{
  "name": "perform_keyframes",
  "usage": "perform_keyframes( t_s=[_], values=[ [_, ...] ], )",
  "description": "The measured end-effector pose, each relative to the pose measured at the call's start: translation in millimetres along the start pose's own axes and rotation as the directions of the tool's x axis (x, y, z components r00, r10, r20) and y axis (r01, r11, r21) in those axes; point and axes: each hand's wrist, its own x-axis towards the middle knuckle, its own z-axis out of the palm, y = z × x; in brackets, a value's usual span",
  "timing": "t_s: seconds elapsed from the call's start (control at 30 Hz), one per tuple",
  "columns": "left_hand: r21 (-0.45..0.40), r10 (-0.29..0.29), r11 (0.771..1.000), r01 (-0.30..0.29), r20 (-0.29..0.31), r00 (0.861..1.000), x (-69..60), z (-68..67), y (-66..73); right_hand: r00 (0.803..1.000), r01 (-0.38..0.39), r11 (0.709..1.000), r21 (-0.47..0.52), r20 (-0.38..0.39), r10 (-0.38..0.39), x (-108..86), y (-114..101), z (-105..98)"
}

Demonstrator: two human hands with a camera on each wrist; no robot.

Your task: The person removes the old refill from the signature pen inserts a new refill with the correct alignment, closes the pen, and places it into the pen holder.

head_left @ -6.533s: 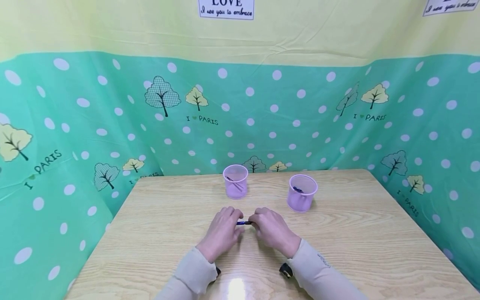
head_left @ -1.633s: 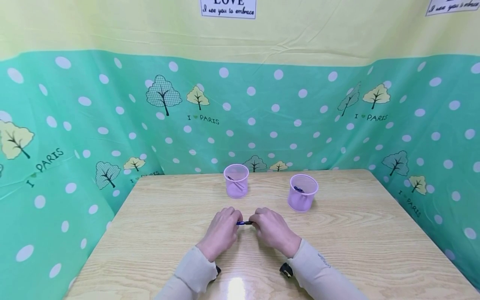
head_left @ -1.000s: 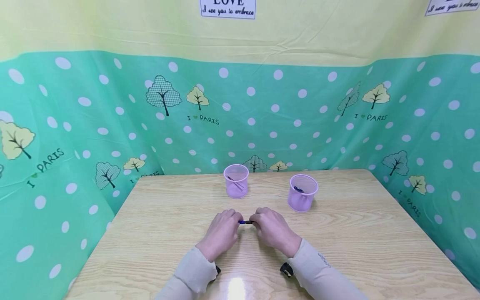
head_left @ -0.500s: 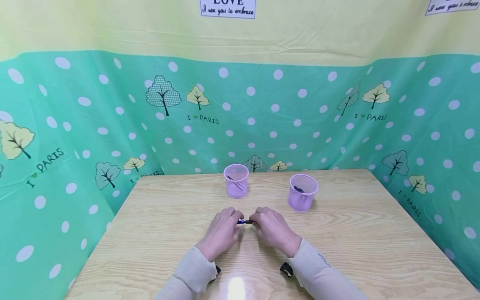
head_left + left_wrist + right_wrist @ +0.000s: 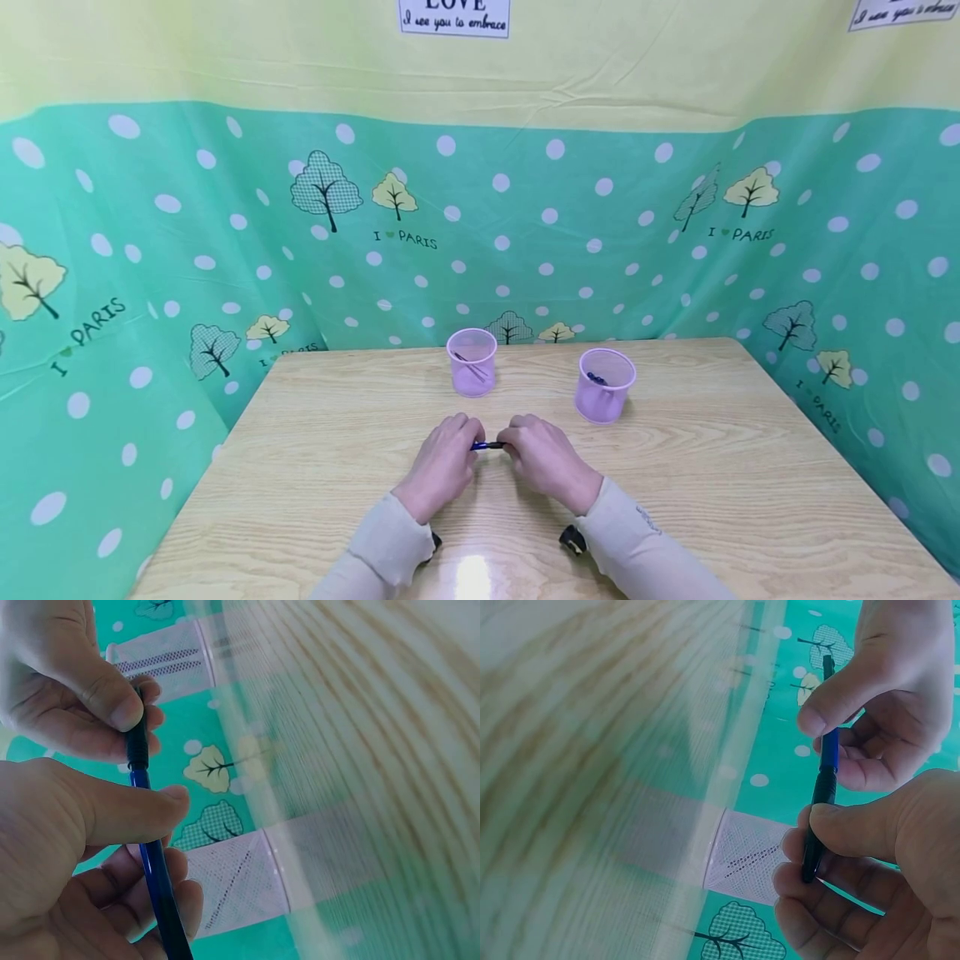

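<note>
A pen (image 5: 490, 446) with a blue barrel and a black grip section lies sideways between both hands, just above the table. My left hand (image 5: 442, 462) holds its blue barrel between thumb and curled fingers. My right hand (image 5: 551, 462) pinches the black grip section near the pen's end. In the left wrist view the blue barrel (image 5: 155, 877) runs down past the left fingers. The right wrist view shows the black end of the pen (image 5: 810, 862) between the right thumb and fingers.
Behind the hands stand two lilac mesh cups. The left cup (image 5: 472, 383) contains slim dark sticks; the right cup (image 5: 600, 404) contains small dark blue pieces. A wooden table (image 5: 712, 467) lies beneath, with a patterned green curtain (image 5: 525, 208) around its back and sides.
Half a second ago the left fingers and thumb stood further apart; now they are drawn in around the barrel. The right hand keeps its hold, and the cups have stayed put.
</note>
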Motion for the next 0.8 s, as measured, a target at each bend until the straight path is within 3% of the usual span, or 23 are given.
perform_keyframes(
  t_s=[0.8],
  values=[
    [0.021, 0.009, 1.000, -0.009, 0.024, 1.000, 1.3, -3.3, 1.1, 1.000, -0.008, 1.000, -0.014, 0.002, 0.008, -0.4, 0.4, 0.2]
  ],
)
